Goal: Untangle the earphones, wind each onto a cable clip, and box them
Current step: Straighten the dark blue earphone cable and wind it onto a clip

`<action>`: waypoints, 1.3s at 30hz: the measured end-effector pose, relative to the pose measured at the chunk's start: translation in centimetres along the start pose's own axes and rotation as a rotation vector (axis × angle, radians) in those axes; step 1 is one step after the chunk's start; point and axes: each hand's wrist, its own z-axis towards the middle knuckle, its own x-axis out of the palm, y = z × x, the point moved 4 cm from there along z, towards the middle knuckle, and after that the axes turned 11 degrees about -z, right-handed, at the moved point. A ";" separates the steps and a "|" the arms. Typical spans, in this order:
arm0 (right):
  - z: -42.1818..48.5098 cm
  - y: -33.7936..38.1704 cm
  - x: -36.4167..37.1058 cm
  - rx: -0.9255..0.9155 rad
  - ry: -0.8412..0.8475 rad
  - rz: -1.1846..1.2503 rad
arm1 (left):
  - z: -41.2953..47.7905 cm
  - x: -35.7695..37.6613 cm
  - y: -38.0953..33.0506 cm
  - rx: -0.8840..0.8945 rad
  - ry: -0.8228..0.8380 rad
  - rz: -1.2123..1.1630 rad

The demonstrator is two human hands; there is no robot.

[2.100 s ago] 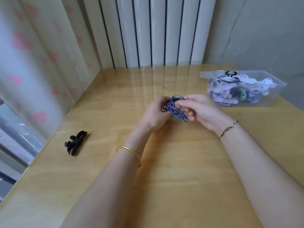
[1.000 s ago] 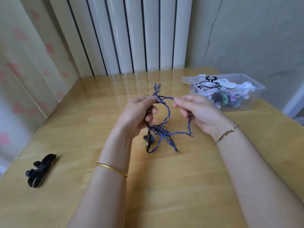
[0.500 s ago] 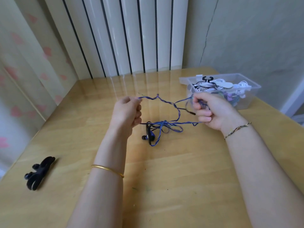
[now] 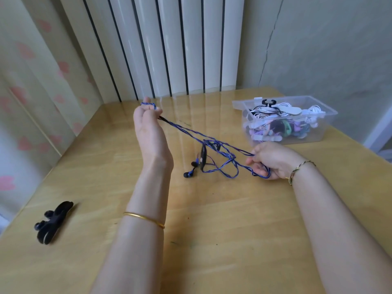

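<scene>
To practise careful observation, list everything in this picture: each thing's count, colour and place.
earphones: one, blue-black, strung between both hands, slack on the table
clip: one, black, on the table, near left
box: one, clear, on the table, far right
wound earphones: several, mostly white and purple, in the box
table: one, light wood
curtain: one, pale with pink marks, left
left hand: one, raised, pinching the earphones; gold bangle on wrist
right hand: one, low, gripping the earphones; braided bracelet on wrist
</scene>
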 end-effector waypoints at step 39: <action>-2.2 5.6 0.9 -0.625 -0.017 0.425 | -1.1 2.4 0.6 0.175 0.766 1.000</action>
